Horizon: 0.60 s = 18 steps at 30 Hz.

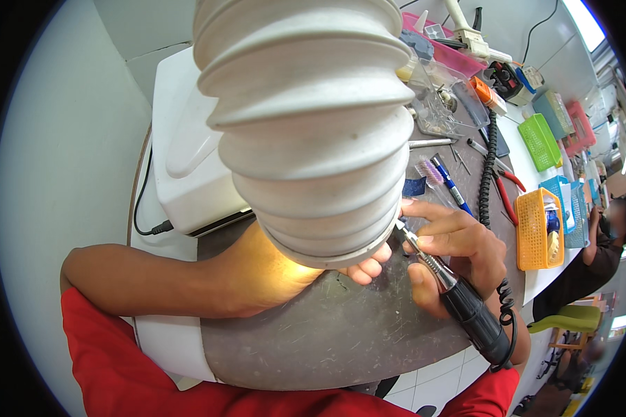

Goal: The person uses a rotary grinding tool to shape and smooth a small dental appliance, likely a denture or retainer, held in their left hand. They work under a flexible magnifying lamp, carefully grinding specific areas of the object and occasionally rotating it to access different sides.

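Observation:
My right hand (466, 243) grips a rotary handpiece (469, 316) with a black body and a slim metal nose. Thumb and fingers pinch the nose, and its tip points up and left under the rim of a ribbed white hose (320, 167). That hose hides most of my left hand (282, 267), which is brightly lit from above. Only the curled fingertips show past the rim, close to the handpiece tip. Whatever the left fingers hold is out of sight behind the hose. Both hands are over a scratched grey work mat (327, 340).
A white machine (195, 139) stands left of the hose. Beyond my right hand lie a blue pen (452, 184), a pink-bristled brush (430, 172) and red-handled pliers (506, 200). A coiled black cord (490, 167) runs past an orange basket (532, 240). Another person (584, 257) is at the far right.

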Each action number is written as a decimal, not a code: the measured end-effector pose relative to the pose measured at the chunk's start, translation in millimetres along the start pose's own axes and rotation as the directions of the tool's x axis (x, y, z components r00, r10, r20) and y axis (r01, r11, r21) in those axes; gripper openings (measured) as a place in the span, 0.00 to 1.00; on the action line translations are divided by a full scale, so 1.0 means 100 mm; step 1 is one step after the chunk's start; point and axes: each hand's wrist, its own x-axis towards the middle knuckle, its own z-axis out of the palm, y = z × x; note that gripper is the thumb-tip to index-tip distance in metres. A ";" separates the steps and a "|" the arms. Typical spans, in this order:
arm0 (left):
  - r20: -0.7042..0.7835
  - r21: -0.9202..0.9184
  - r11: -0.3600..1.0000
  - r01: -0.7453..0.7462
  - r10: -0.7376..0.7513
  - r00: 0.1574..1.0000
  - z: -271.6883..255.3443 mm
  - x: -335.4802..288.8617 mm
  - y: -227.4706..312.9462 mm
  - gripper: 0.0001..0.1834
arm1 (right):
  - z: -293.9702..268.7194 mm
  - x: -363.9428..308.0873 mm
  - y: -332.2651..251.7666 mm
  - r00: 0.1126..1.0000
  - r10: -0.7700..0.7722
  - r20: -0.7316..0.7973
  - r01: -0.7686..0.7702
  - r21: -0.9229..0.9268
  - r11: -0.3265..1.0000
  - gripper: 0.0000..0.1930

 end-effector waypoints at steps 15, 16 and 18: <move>0.015 0.093 0.994 -0.050 0.049 0.999 -0.01 0.01 -0.04 0.24 | 0.00 -0.03 -0.02 1.000 0.028 -0.010 -0.028 0.022 0.999 0.14; 0.016 0.081 0.996 -0.047 0.046 0.999 -0.01 0.01 -0.04 0.24 | 0.00 -0.02 -0.02 1.000 0.027 -0.012 -0.027 0.019 0.999 0.14; 0.031 0.061 0.997 -0.046 0.044 0.999 -0.03 0.00 -0.05 0.24 | 0.01 -0.01 -0.03 0.999 0.035 -0.024 -0.035 0.003 0.999 0.14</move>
